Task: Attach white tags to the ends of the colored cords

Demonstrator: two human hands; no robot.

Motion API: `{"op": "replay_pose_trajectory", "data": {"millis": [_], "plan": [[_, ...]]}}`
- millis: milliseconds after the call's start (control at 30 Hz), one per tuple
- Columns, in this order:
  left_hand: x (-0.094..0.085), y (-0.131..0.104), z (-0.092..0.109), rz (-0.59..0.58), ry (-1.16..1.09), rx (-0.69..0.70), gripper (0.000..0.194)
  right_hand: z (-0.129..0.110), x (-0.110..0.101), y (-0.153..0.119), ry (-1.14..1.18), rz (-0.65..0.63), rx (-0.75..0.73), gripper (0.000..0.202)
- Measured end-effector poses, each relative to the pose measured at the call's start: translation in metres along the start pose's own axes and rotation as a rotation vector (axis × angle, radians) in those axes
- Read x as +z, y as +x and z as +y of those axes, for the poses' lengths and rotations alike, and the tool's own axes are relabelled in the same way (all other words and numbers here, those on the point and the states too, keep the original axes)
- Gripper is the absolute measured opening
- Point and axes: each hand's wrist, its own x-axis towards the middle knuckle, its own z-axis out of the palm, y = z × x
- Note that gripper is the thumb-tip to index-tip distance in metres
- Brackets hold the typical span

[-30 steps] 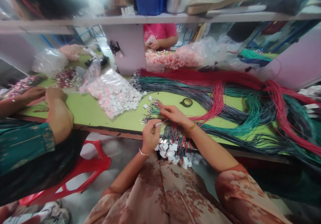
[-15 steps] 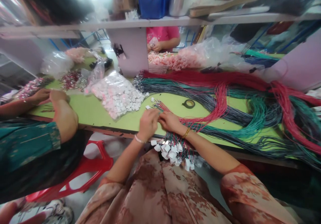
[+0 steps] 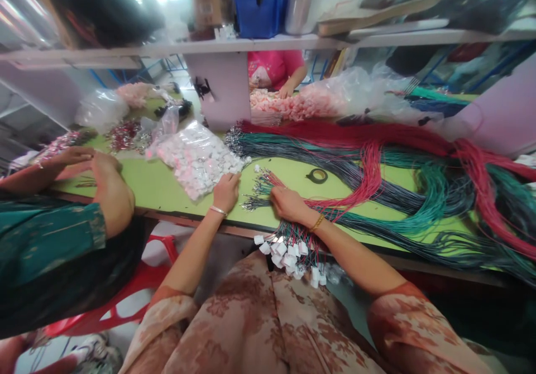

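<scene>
My left hand [image 3: 226,194] is at the lower right edge of the plastic bag of white connectors [image 3: 196,159], its fingers drawn together; what they hold, if anything, is too small to make out. My right hand [image 3: 288,204] is closed over the wires beside the fanned metal wire ends [image 3: 262,187]; red, green and dark strands run out from it to the right. Below it, a cluster of wires with white connectors [image 3: 287,254] hangs over the table's front edge.
A roll of black tape [image 3: 317,176] lies behind my right hand. Long red wires [image 3: 335,131] and green and dark bundles cover the right side. A co-worker's arms [image 3: 109,190] rest at left, above a red stool [image 3: 161,268]. A shelf [image 3: 167,47] spans the back.
My left hand has moved away from my right hand, leftward to the bag of white connectors. The metal wire ends now show more fully. My right hand has barely moved.
</scene>
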Motion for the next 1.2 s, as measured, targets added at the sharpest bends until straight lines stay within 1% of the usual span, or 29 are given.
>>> {"op": "replay_pose_trajectory", "data": {"millis": [67,100,200,233,300,367,433,467,500,567,667,800,900,1033,1200], "plan": [[-0.004,-0.005,0.005,0.093,-0.265,-0.114,0.021,0.001,-0.006,0.000,0.129,0.017,0.009,0.011],[-0.005,-0.008,0.008,0.106,-0.424,-0.182,0.022,0.000,-0.008,0.002,0.212,0.020,0.000,0.011],[-0.003,-0.016,0.019,0.089,-0.885,-0.363,0.026,-0.003,-0.009,0.010,0.443,0.042,-0.039,0.011],[-0.002,-0.019,0.022,0.090,-0.997,-0.400,0.028,-0.005,-0.008,0.014,0.493,0.050,-0.045,0.011],[-0.001,-0.024,0.030,0.117,-1.137,-0.449,0.032,-0.009,-0.006,0.021,0.527,0.054,-0.056,0.010],[-0.001,-0.028,0.036,0.150,-1.208,-0.486,0.032,-0.012,-0.007,0.027,0.451,0.051,-0.052,0.008],[-0.003,-0.031,0.038,0.188,-1.250,-0.519,0.028,-0.013,-0.011,0.030,0.343,0.060,-0.012,0.009],[-0.005,-0.032,0.039,0.207,-1.267,-0.532,0.026,-0.013,-0.013,0.031,0.330,0.057,0.011,0.010],[-0.006,-0.033,0.039,0.221,-1.285,-0.543,0.024,-0.013,-0.016,0.032,0.362,0.049,0.032,0.010],[-0.008,-0.035,0.038,0.224,-1.318,-0.564,0.021,-0.014,-0.021,0.033,0.522,0.021,0.055,0.011],[-0.007,-0.038,0.041,0.165,-1.358,-0.601,0.020,-0.019,-0.026,0.034,0.745,0.006,0.042,0.018],[-0.002,-0.043,0.051,0.055,-1.420,-0.641,0.020,-0.029,-0.026,0.033,0.855,0.029,0.020,0.020],[0.002,-0.045,0.059,-0.001,-1.472,-0.649,0.018,-0.034,-0.025,0.028,0.821,0.066,0.028,0.017],[0.005,-0.046,0.064,-0.013,-1.508,-0.654,0.015,-0.035,-0.024,0.021,0.710,0.148,0.043,0.018],[0.008,-0.047,0.068,-0.021,-1.522,-0.653,0.014,-0.035,-0.020,0.017,0.654,0.163,0.062,0.024]]}}
